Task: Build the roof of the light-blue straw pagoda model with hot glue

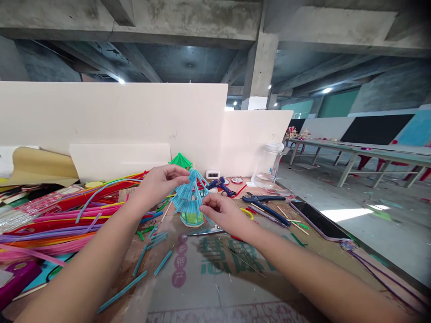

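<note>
A small model pavilion [192, 197] with a cone roof of pale blue strips stands upright near the middle of the table. Its six-sided-looking base has a green floor. My left hand [164, 183] is closed at the roof's peak, thumb and forefinger pinching near the top. Lower down, my right hand [225, 213] pinches the roof's right edge with closed fingertips. Whether a loose strip lies in either pinch is too small to tell. Behind the blue roof shows a green cone roof [181, 160]. Cut blue strips [163, 262] lie in front, to the left.
Coloured pipe cleaners [84, 215] heap up at the left. A blue glue gun [220, 185], pliers [266, 204], scissors [208, 231] and a phone [318, 220] lie around the model. A clear jug [267, 166] stands at the back right, before white boards [134, 116].
</note>
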Available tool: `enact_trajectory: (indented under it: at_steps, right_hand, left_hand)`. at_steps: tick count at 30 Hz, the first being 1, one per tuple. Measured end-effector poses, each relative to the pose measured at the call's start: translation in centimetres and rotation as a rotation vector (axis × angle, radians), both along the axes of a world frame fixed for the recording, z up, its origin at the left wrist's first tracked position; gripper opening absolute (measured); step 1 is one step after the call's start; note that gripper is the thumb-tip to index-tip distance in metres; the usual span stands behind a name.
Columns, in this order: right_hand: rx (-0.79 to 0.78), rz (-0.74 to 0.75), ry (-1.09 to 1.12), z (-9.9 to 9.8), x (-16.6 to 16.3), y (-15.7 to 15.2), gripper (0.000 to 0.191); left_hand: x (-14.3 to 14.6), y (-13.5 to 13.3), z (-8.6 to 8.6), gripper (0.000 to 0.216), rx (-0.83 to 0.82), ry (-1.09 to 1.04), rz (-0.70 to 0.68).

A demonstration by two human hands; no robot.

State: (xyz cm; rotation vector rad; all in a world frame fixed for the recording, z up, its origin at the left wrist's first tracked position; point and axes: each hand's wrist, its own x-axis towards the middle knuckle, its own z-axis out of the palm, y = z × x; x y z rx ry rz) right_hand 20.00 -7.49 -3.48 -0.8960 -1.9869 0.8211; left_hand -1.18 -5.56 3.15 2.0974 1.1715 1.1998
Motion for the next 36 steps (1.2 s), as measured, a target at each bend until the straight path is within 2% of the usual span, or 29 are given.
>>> enact_trajectory:
  at_steps: [2, 5, 7, 11, 14, 18, 20, 22, 25, 27, 30, 33, 36]
  right_hand:
    - [0.005, 0.019, 0.013, 0.1, -0.1, -0.1, 0.021]
    - [0.022, 0.032, 0.007, 0.2, 0.0, -0.3, 0.021]
    - [0.029, 0.025, -0.018, 0.3, 0.2, -0.2, 0.021]
    - [0.015, -0.062, -0.057, 1.1, 1.1, 0.3, 0.015]
    - [0.0, -0.09, 0.057, 2.3, 1.6, 1.4, 0.014]
    - [0.043, -0.058, 0.184, 3.9, 1.0, 3.8, 0.005]
    - [0.051, -0.101, 0.182, 4.5, 0.5, 5.0, 0.006]
    - [0.078, -0.191, 0.14, 5.1, 0.2, 6.0, 0.01]
    - [0.228, -0.291, -0.024, 5.9, 0.2, 6.6, 0.011]
    - [0.305, -0.301, -0.142, 6.4, 0.3, 6.7, 0.012]
    - [0.32, -0.27, -0.25, 6.6, 0.7, 6.7, 0.02]
    - [0.315, -0.248, -0.274, 6.3, 1.2, 6.9, 0.022]
    - [0.276, -0.242, -0.246, 5.5, 1.7, 7.2, 0.021]
  left_hand:
    - [0.8, -0.5, -0.1, 0.038, -0.003, 0.05, -0.076]
    - [1.9, -1.3, -0.2, 0.035, 0.03, 0.164, -0.091]
    - [2.3, -1.7, -0.3, 0.034, 0.053, 0.224, -0.057]
    - [1.6, -0.9, -0.3, 0.036, 0.104, 0.185, 0.038]
    - [0.6, 0.7, -0.1, 0.037, 0.148, 0.173, 0.14]
    - [0.5, 2.7, 1.1, 0.036, 0.151, 0.253, 0.196]
    - [1.1, 3.2, 2.0, 0.036, 0.156, 0.262, 0.234]
    - [2.0, 3.4, 2.9, 0.035, 0.136, 0.246, 0.249]
    - [3.1, 3.4, 3.5, 0.034, 0.149, 0.26, 0.236]
    - [3.3, 3.7, 3.2, 0.034, 0.167, 0.318, 0.204]
    - [2.9, 4.5, 2.1, 0.038, 0.187, 0.341, 0.118]
    - [2.1, 5.3, 1.0, 0.041, 0.161, 0.237, 0.027]
    - [1.7, 5.6, 0.2, 0.042, 0.119, 0.141, 0.001]
